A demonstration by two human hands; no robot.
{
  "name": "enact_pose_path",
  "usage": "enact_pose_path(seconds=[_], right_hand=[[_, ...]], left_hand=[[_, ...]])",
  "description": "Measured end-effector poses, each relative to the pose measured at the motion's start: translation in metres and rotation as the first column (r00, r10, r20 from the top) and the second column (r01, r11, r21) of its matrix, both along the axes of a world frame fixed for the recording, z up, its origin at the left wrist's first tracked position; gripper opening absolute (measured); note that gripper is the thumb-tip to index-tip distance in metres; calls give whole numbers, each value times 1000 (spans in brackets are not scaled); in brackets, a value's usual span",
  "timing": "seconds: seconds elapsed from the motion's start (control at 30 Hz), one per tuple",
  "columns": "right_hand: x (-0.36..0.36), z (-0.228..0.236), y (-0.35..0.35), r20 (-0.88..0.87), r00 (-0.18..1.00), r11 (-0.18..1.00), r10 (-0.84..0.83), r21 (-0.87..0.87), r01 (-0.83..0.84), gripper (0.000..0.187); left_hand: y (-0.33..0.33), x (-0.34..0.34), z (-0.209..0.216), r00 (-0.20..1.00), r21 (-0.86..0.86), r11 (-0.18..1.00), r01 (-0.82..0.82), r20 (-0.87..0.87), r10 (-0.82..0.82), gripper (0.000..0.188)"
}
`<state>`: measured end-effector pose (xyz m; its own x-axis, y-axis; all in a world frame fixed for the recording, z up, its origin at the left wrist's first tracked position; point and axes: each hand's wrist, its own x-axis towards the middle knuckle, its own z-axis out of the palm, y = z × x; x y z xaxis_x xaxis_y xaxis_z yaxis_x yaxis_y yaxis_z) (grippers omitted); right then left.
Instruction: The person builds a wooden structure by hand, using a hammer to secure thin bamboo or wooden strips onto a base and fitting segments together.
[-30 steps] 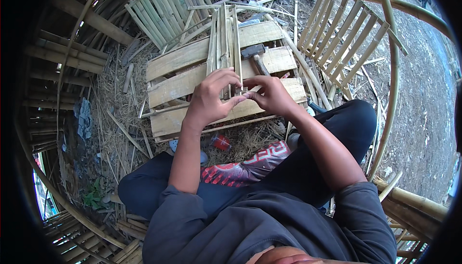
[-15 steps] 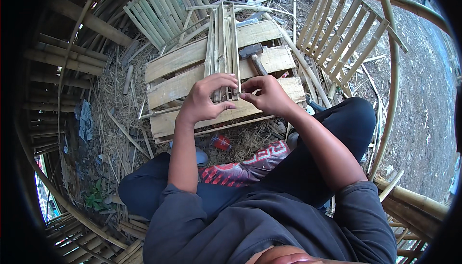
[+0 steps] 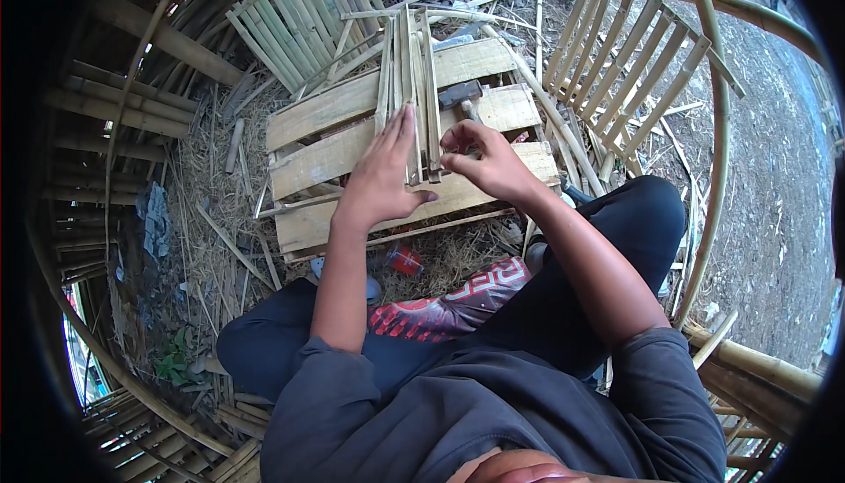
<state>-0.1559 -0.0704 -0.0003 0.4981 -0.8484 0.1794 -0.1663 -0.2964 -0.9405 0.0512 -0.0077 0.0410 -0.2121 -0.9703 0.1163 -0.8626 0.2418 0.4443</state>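
Several long, thin bamboo strips [image 3: 428, 69] lie lengthwise across a low slatted wooden table [image 3: 321, 122], their near ends toward me. My left hand [image 3: 377, 175] is open, its fingers stretched forward together along the left side of the strips and its thumb out to the right. At the right of the strips' near ends is my right hand [image 3: 487, 164], its fingers curled toward the thumb. What the right fingers hold, if anything, is too small to make out. Just beyond that hand, a hammer [image 3: 459, 95] with a dark head rests on the table, its handle partly hidden.
Slatted bamboo panels stand at the back left [image 3: 295, 25] and back right [image 3: 620, 51]. A red can [image 3: 404, 260] and a printed sack [image 3: 453, 301] lie between the table and my legs. Dry shavings cover the ground; curved bamboo poles [image 3: 717, 131] frame the sides.
My left hand has gone from a curved grasp near the strip ends to straight fingers along the strips. My right hand has drawn slightly up and right, off the strip end.
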Motion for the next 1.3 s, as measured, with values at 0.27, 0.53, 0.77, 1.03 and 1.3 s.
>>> enact_pose_path(seconds=[0.27, 0.53, 0.77, 1.03, 1.3], right_hand=[[19, -27, -20, -363, 926, 970, -102, 172, 174, 51], [35, -38, -26, -411, 911, 901, -37, 381, 208, 49], [33, -48, -33, -229, 973, 911, -33, 394, 123, 38], [35, -37, -37, -172, 985, 836, 4, 542, 91, 46], [17, -4, -45, -228, 973, 889, 20, 450, 88, 53]], left_hand=[[1, -18, -72, 940, 51, 998, 34, 337, -49, 109], [7, -3, -49, 980, 78, 995, 56, 184, -70, 96], [3, -2, -45, 988, 141, 978, -156, 38, 152, 51], [5, -25, -88, 960, -9, 979, -203, 198, 201, 78], [16, -27, -87, 930, 70, 990, -121, 356, 89, 136]])
